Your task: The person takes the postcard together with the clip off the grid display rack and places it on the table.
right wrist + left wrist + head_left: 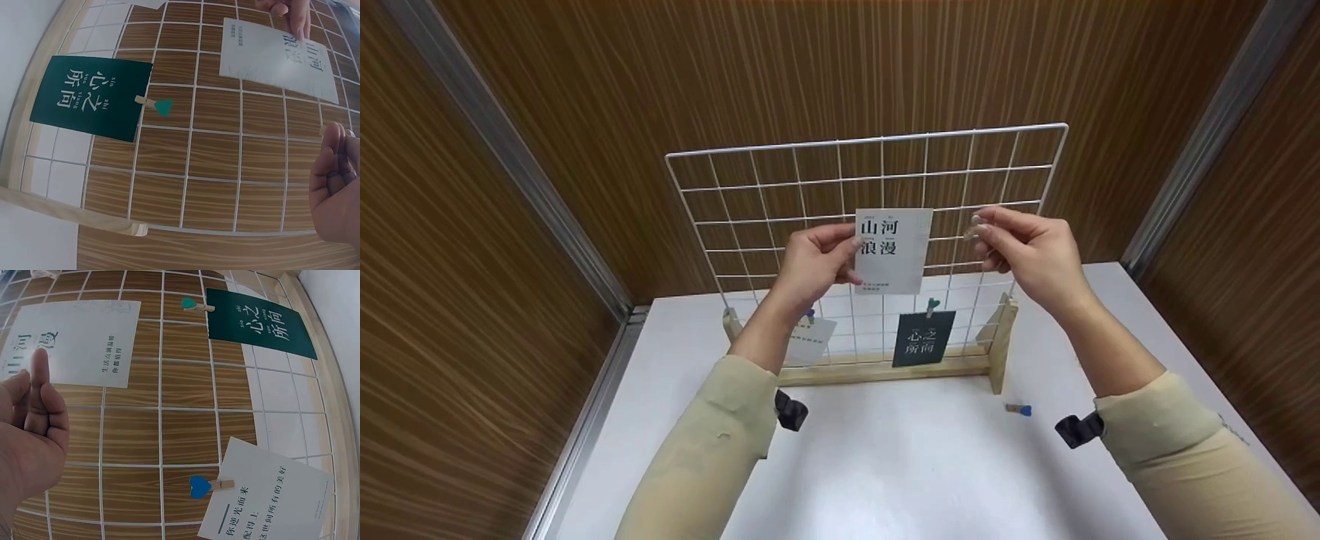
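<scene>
White rectangular card [901, 266] before white wire grid [838, 142]
Left hand [814, 262] pinches left edge; right hand [1035, 255] pinches small pale clip [970, 233], apart from free right edge. Only head view shows blue-heart clip [1018, 409] on white desk [870, 465].

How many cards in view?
3: white card in left hand; green card clipped low right on the grid; another white card clipped low left, partly behind that arm. Others may be hidden.
</scene>
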The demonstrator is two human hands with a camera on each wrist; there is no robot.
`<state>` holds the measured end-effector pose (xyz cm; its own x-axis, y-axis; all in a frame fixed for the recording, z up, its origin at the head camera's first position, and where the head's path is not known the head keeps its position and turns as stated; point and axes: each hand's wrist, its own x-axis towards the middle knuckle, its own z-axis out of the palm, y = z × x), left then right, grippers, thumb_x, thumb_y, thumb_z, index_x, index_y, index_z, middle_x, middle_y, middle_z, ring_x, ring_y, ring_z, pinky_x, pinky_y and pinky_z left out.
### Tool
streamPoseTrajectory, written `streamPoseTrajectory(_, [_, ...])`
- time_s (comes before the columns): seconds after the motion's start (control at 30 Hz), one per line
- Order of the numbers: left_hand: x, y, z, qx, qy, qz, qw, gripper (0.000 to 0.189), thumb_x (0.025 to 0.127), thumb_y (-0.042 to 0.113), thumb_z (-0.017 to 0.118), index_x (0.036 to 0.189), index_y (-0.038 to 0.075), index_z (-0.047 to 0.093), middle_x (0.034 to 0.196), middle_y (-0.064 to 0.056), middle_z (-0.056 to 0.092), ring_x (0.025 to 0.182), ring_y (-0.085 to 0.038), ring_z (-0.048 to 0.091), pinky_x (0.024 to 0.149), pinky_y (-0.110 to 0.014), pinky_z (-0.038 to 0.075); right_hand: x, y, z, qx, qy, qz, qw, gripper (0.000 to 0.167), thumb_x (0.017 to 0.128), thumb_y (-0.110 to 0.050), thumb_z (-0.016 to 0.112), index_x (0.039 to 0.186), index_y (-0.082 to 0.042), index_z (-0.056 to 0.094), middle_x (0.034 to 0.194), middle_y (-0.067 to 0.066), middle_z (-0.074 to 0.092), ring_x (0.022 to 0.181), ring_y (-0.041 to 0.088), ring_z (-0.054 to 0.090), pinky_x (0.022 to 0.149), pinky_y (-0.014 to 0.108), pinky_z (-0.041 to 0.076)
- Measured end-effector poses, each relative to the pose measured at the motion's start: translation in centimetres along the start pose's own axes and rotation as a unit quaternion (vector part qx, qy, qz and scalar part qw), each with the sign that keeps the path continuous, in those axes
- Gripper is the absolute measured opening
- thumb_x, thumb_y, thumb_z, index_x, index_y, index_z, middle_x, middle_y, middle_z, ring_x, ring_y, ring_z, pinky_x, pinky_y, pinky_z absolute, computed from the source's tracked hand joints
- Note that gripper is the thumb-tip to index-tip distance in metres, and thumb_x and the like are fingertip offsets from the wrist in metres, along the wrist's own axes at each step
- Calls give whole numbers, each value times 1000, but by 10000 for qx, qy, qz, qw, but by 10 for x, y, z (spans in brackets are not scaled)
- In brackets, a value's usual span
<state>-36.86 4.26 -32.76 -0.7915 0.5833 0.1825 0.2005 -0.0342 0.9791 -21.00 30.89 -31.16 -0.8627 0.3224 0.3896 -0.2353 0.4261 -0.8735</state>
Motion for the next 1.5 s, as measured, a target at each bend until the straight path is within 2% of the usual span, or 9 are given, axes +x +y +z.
streamPoseTrajectory(0.2, [-10, -1, -9, 51, 56, 118, 9999, 24, 104, 16, 71, 127, 13, 78, 110, -4, 80, 64, -18, 70, 63, -26, 55, -6, 8, -6, -26, 30, 73, 10000, 29, 106, -16, 67, 132, -5, 73, 95, 8, 74, 75, 12, 71, 74, 21, 61])
streamPoseTrajectory(0.53, [-29, -1, -23, 42, 302, 162, 9994, 21, 103, 14, 71, 123, 12, 79, 109, -4, 80, 61, -19, 68, 65, -29, 61, -16, 22, -16, -100, 156, 369, 9991, 34, 106, -21, 68, 136, -5, 71, 96, 5, 75, 76, 13, 73, 77, 22, 61])
streamPoseTrajectory(0.83, [-46, -5, -36, 272, 448, 62, 9986, 24, 102, 17, 74, 125, 16, 79, 112, -1, 80, 64, -22, 69, 68, -29, 62, -25, 32, -27, -74, 313, 241, 9992, 37, 106, -18, 68, 136, 2, 68, 94, 6, 78, 72, 11, 72, 71, 21, 60])
streamPoseTrajectory(1.0, [-58, -10, -44, 333, 490, 131, 9982, 22, 102, 18, 74, 123, 17, 79, 111, -2, 80, 64, -22, 69, 67, -30, 62, -30, 36, -33, -32, 407, 287, 9988, 36, 105, -18, 69, 135, 1, 70, 90, 3, 77, 71, 11, 73, 69, 20, 60])
streamPoseTrajectory(1.2, [-70, -18, -50, 294, 599, 3, 9978, 23, 102, 17, 74, 124, 15, 79, 113, -3, 80, 69, -25, 71, 66, -28, 62, -37, 43, -39, -25, 453, 451, 9980, 36, 105, -20, 70, 135, 0, 70, 91, 3, 77, 72, 12, 74, 70, 21, 60])
streamPoseTrajectory(1.33, [-77, -24, -54, 251, 666, -87, 9974, 23, 101, 15, 75, 124, 13, 79, 113, -5, 80, 66, -23, 69, 66, -27, 62, -43, 50, -42, -103, 463, 452, 9979, 36, 105, -20, 70, 134, 1, 70, 90, 4, 77, 71, 12, 73, 70, 21, 60])
streamPoseTrajectory(1.5, [-88, -37, -63, 220, 813, -266, 9961, 23, 102, 14, 74, 124, 11, 78, 111, -8, 80, 64, -20, 68, 66, -25, 60, -51, 61, -45, -160, 414, 597, 9972, 35, 106, -24, 68, 134, -3, 72, 92, 4, 76, 73, 12, 73, 71, 21, 60])
